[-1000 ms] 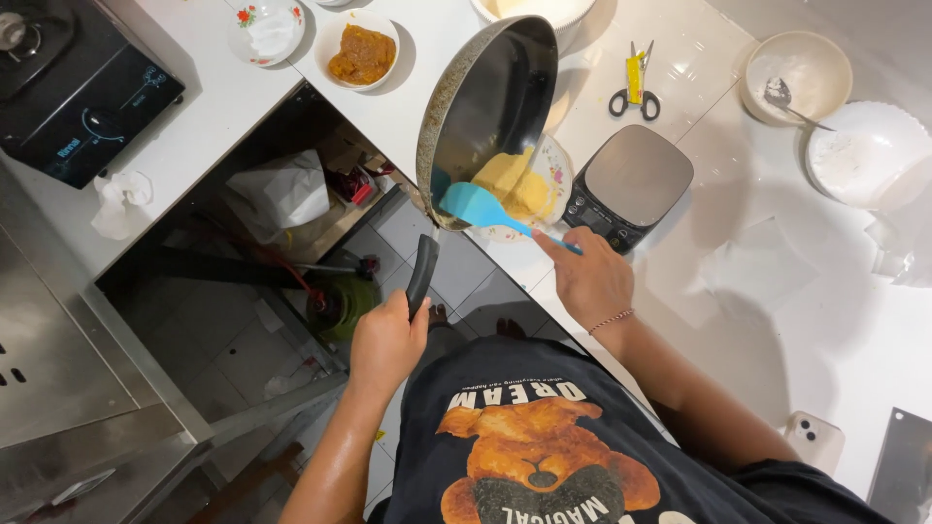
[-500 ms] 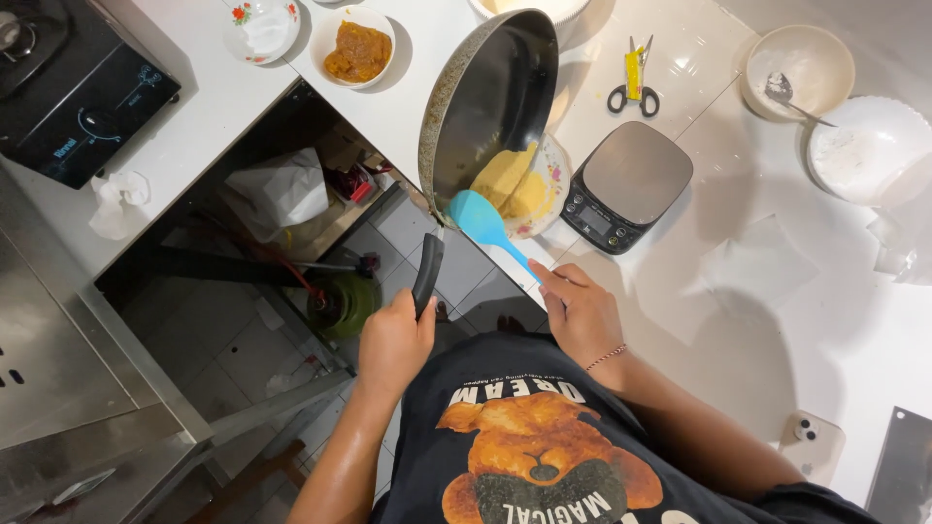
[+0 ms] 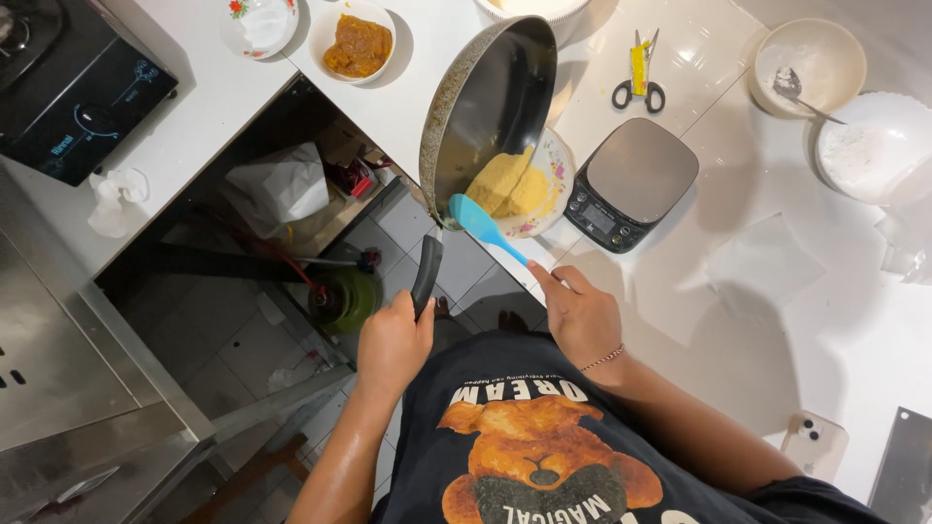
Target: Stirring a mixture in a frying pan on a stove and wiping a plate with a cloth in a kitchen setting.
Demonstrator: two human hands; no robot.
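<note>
My left hand (image 3: 392, 342) is clenched on the handle of the pan (image 3: 490, 102), which tilts up toward twelve o'clock. My right hand (image 3: 580, 315) grips the blue spatula (image 3: 482, 225), its blade at the pan's lower rim. Yellow mash (image 3: 507, 182) slides onto the plate (image 3: 554, 160) on the surface (image 3: 757, 194). At two o'clock sits the scale (image 3: 633, 181), scissors (image 3: 639, 78) beyond.

Bright overhead glare, perhaps slight edge distortion.

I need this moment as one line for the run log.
left hand: holds tilted pan | right hand: holds blue spatula | yellow food: at pan rim, over plate
</note>
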